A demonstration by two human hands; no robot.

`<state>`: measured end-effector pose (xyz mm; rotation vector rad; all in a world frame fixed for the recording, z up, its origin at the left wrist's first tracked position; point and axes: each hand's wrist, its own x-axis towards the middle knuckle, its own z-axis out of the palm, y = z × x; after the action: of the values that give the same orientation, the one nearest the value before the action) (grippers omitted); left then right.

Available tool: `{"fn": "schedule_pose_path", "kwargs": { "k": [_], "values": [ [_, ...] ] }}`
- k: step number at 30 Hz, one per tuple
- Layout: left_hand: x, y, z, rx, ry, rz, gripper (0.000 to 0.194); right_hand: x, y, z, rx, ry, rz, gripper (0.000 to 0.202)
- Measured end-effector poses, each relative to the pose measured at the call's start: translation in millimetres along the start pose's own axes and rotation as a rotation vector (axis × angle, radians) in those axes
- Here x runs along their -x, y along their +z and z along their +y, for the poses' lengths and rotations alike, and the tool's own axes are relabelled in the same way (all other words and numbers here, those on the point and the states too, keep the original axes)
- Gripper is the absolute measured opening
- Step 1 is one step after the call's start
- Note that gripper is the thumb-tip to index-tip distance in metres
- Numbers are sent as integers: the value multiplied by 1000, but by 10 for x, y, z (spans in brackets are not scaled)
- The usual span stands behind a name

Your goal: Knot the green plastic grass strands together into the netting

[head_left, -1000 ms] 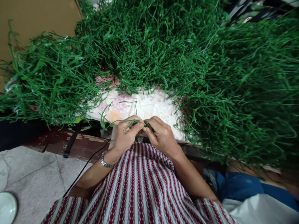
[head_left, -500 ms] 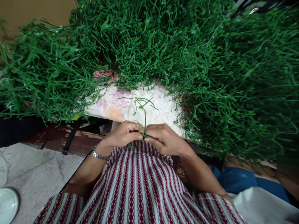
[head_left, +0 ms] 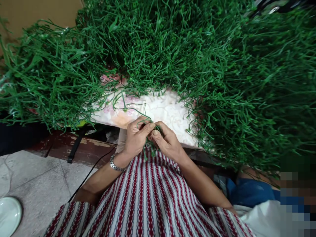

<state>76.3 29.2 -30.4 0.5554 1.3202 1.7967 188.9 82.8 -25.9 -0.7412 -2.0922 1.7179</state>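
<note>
Thin green plastic-looking stems (head_left: 124,108) stick up and to the left out of my two hands, over the pale flowered tabletop. My left hand (head_left: 137,136), with a metal watch on the wrist, pinches the stems between thumb and fingers. My right hand (head_left: 168,140) is closed on the same stems, its thumb close to the left thumb. More green strands hang below the fingers over the striped apron (head_left: 150,194). Just where the stems meet is hidden by the fingers.
Large heaps of green stems (head_left: 160,49) cover the back and both sides of the flowered tabletop (head_left: 170,115). Blue cloth (head_left: 251,192) is at the lower right, and a white round lid or dish (head_left: 10,215) at the lower left.
Both hands have risen slightly and come closer together, fingertips tilted up. The stems that stood upright above them now lean to the left.
</note>
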Motion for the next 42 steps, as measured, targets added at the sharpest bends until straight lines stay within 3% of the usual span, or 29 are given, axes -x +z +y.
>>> {"fn": "schedule_pose_path", "kwargs": {
  "k": [3,8,15,18,21,24,26,31,42],
  "values": [
    [13,70,19,1,5,18,15,-4,80,36,-70,-7,68,32],
    [13,114,71,178,-95,-9,17,-11,52,43,-160,-7,-9,24],
    [39,95,171,354,-221,-104,15,13,21,18,-205,-78,29,24],
    [75,106,176,361,-232,-103,18,13,24,-2,-62,-150,31,18],
    [87,106,165,295,-163,-25,20,24,-1,-22,222,-332,66,15],
    [42,51,171,259,-161,28,22,50,-62,-44,410,-559,-50,18],
    [0,-1,193,267,-173,3,24,62,-113,-55,431,-603,-111,19],
    [-34,-35,230,245,-27,-19,20,38,-190,-82,331,-352,189,13],
    [4,145,176,215,59,-33,20,-57,86,-112,225,-100,122,22]
  ]
}}
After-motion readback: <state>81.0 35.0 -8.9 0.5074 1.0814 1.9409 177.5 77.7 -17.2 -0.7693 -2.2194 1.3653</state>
